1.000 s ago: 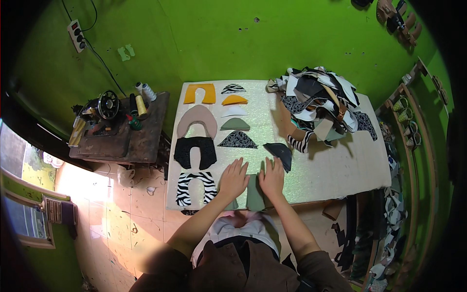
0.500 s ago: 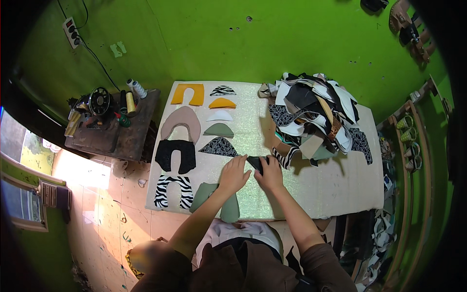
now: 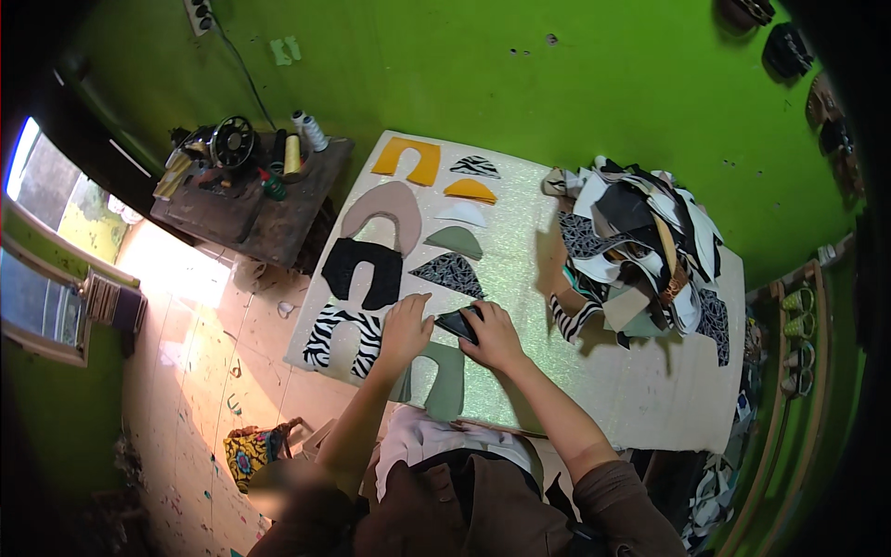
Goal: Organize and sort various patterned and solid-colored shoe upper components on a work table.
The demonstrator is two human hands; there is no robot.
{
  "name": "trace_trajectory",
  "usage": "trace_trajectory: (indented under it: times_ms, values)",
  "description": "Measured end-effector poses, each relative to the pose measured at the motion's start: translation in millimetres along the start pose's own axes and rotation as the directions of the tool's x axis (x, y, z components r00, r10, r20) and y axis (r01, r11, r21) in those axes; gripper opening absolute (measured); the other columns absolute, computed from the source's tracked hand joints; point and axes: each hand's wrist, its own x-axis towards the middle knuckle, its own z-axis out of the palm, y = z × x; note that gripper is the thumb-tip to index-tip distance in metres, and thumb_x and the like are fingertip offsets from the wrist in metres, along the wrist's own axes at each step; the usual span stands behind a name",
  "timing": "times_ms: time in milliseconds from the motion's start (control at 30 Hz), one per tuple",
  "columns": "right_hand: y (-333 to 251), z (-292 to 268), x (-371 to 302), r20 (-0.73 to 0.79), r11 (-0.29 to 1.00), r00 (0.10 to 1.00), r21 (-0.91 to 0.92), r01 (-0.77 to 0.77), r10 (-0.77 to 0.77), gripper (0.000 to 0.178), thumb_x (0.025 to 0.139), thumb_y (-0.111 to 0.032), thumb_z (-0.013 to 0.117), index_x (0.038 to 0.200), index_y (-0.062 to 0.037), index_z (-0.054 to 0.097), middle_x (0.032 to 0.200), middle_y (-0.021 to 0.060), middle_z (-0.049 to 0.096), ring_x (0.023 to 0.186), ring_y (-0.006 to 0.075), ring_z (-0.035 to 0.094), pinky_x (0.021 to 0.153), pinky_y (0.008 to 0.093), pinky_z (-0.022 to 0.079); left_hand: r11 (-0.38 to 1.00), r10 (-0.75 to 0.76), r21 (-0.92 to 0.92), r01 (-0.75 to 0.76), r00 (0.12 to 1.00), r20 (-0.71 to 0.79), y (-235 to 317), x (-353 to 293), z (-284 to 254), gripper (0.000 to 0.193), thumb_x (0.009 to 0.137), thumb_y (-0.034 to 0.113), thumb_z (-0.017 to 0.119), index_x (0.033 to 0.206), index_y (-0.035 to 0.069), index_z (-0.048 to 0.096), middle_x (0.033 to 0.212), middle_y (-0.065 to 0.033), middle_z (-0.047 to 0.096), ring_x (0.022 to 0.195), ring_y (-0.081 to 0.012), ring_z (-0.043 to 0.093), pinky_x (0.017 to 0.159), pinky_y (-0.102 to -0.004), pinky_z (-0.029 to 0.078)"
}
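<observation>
My right hand (image 3: 492,336) has its fingers on a dark, wedge-shaped stack of black cut pieces (image 3: 457,324), which lies low over the table just below a black-and-grey patterned cut piece (image 3: 449,274). Left of the stack, my left hand (image 3: 406,330) rests with fingers stretched out, close to its left tip, and holds nothing I can see. Beside that hand lie a black U-shaped piece (image 3: 339,271) and a zebra-striped U-shaped piece (image 3: 322,339). A sage-green U-shaped piece (image 3: 447,381) sits nearer me, partly behind my left forearm.
On the pale table (image 3: 603,399), yellow U-shaped (image 3: 422,161) and beige curved pieces (image 3: 371,206) line the left. Half-moon pieces (image 3: 455,239) form a second column. A tall scrap heap (image 3: 631,251) stands right. A sewing machine (image 3: 227,144) occupies a dark side table.
The view has turned, so the table appears shifted. Both hands have moved left relative to the laid-out pieces, and the black stack now sits under the patterned piece instead of to its right.
</observation>
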Motion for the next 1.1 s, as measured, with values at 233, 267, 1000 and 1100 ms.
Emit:
trace_trajectory:
  times_ms: [233,267,1000,1100]
  values:
    - [-17.6,25.1,41.5,0.05,0.997,0.995,0.002,0.083,-0.083,0.056,0.065,-0.026,0.071,0.115,-0.0065,0.054,0.115,0.015,0.048,0.108,0.0324,0.046,0.092,0.0408,0.038,0.999,-0.029,0.023,0.029,1.0,0.005,-30.3,-15.9,-24.5,0.039,0.075,0.01,0.06,0.113,0.005,0.053,0.107,-0.0112,0.054,0.1,-0.0295,0.051,0.086,-0.04,0.04]
    - [-18.3,27.1,45.7,0.07,0.995,0.992,0.001,0.104,-0.104,0.057,0.064,-0.026,0.072,0.115,-0.0069,0.055,0.116,0.0147,0.049,0.11,0.032,0.045,0.092,0.0409,0.038,0.999,-0.017,0.031,0.016,1.0,0.015,-32.6,-16.0,-26.5,0.04,0.074,0.009,0.06,0.113,0.005,0.053,0.108,-0.0111,0.054,0.1,-0.0293,0.051,0.086,-0.0401,0.04]
    - [-27.5,18.4,14.9,-0.002,0.978,0.978,-0.002,-0.21,0.21,0.069,0.065,-0.028,0.075,0.125,-0.01,0.047,0.112,0.0131,0.051,0.101,0.0309,0.05,0.086,0.0383,0.044,0.976,0.2,-0.002,-0.217,0.896,0.397,-27.8,29.2,-17.8,0.082,0.062,0.015,0.077,0.132,0.006,0.035,0.108,-0.0152,0.05,0.1,-0.0325,0.052,0.084,-0.0396,0.046]
    - [-31.7,21.2,17.9,0.013,0.976,0.976,-0.002,-0.218,0.218,0.068,0.066,-0.028,0.074,0.125,-0.01,0.047,0.111,0.0135,0.051,0.101,0.0313,0.051,0.086,0.0382,0.045,0.978,0.204,-0.041,-0.205,0.892,0.403,-32.4,31.6,-16.9,0.085,0.063,0.014,0.077,0.134,0.005,0.032,0.107,-0.0159,0.05,0.1,-0.0331,0.052,0.083,-0.0396,0.046]
